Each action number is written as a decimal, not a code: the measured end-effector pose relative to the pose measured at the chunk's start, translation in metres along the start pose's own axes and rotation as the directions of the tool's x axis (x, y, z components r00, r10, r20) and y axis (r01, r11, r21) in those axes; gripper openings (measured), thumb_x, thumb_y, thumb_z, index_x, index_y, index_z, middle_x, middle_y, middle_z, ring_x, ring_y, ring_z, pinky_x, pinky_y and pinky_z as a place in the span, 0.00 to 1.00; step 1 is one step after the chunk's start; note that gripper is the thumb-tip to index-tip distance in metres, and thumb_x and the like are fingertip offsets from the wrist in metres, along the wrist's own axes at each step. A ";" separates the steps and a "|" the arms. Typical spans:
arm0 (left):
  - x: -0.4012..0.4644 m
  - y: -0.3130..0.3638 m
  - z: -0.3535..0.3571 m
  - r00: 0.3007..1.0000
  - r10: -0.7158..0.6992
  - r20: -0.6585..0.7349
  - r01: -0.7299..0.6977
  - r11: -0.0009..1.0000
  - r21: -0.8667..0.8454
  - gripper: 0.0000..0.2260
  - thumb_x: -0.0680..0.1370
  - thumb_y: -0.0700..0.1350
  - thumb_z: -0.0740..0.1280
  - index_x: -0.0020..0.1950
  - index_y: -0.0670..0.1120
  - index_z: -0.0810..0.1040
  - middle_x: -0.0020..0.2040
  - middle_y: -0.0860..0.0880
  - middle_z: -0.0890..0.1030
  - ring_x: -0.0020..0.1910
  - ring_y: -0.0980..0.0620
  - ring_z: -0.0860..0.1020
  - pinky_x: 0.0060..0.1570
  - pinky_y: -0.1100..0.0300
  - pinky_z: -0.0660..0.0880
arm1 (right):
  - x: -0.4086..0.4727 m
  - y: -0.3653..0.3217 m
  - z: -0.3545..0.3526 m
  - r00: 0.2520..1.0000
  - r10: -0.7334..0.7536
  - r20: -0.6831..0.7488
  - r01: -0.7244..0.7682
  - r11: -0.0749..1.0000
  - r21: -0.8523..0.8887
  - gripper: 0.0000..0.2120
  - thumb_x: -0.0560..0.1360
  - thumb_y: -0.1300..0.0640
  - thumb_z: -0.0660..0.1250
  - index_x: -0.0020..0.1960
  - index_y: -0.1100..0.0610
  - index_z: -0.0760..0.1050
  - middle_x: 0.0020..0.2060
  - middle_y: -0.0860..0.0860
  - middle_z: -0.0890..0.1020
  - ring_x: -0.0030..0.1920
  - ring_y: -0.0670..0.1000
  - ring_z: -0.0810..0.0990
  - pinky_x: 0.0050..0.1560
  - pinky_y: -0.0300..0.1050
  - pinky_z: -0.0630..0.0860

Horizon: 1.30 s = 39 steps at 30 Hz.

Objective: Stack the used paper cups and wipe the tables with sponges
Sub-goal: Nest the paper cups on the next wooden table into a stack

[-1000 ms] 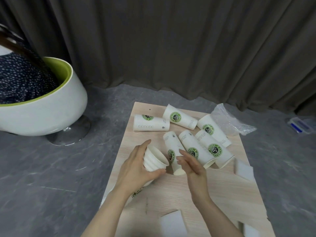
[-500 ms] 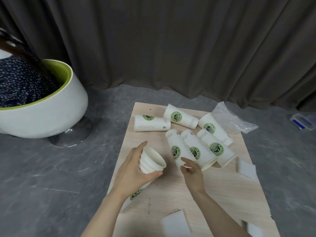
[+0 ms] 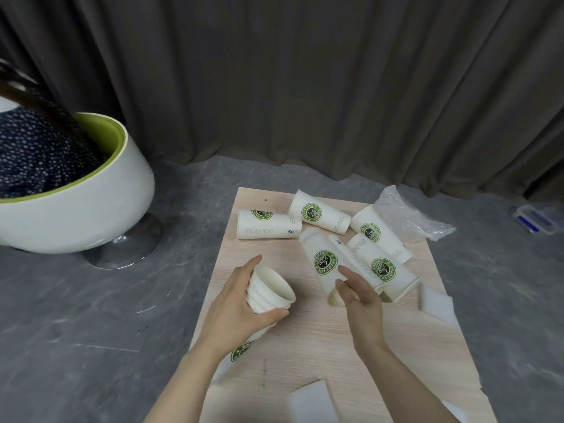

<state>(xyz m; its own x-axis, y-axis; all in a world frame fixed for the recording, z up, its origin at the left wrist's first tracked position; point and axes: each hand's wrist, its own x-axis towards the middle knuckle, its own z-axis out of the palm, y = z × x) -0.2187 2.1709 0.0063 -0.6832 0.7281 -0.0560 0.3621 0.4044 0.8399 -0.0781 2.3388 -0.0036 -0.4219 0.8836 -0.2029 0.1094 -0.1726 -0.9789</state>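
Observation:
My left hand grips a stack of nested white paper cups, their open mouths tilted up and to the right. My right hand pinches the rim end of a single cup with a green logo, lifting that end off the wooden table. Several more logo cups lie on their sides across the far half of the table, among them one at the far left and one at the right. White sponges lie at the near edge and at the right edge.
A crumpled clear plastic bag lies at the table's far right corner. A white and green tub chair with a person in dotted clothing stands on the left. Dark curtains hang behind, and a small blue and clear box lies on the grey floor.
My right hand has taken hold of one lying cup by its rim and raised that end. My left hand has kept the stack nearly still.

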 end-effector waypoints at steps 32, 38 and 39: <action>-0.010 0.013 0.007 0.996 0.071 0.052 -0.071 0.997 0.009 0.45 0.62 0.60 0.77 0.72 0.67 0.55 0.61 0.67 0.68 0.60 0.68 0.68 0.55 0.66 0.67 | -0.005 -0.056 -0.027 0.902 -0.262 0.342 0.234 0.965 0.121 0.17 0.73 0.72 0.65 0.56 0.55 0.77 0.52 0.52 0.83 0.52 0.50 0.79 0.56 0.49 0.75; -0.012 0.017 0.010 0.990 0.116 0.081 -0.121 0.991 0.060 0.45 0.62 0.62 0.77 0.72 0.68 0.53 0.61 0.68 0.67 0.59 0.71 0.66 0.53 0.72 0.64 | -0.005 -0.056 -0.026 0.854 -0.225 0.468 0.207 0.974 0.091 0.19 0.76 0.70 0.63 0.56 0.48 0.80 0.53 0.53 0.82 0.54 0.52 0.78 0.57 0.48 0.74; -0.012 0.017 0.011 0.989 0.121 0.082 -0.126 0.990 0.065 0.45 0.63 0.61 0.77 0.72 0.68 0.53 0.61 0.68 0.67 0.58 0.71 0.66 0.52 0.73 0.64 | -0.006 -0.056 -0.025 0.835 -0.223 0.503 0.211 0.974 0.080 0.19 0.76 0.69 0.63 0.57 0.48 0.80 0.55 0.53 0.81 0.56 0.52 0.78 0.58 0.46 0.74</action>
<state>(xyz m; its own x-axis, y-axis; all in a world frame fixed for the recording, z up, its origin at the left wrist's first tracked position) -0.1978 2.1752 0.0158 -0.5801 0.8145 0.0017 0.4856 0.3442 0.8036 -0.0592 2.3539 0.0534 -0.8294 0.5575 0.0364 -0.0548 -0.0163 -0.9984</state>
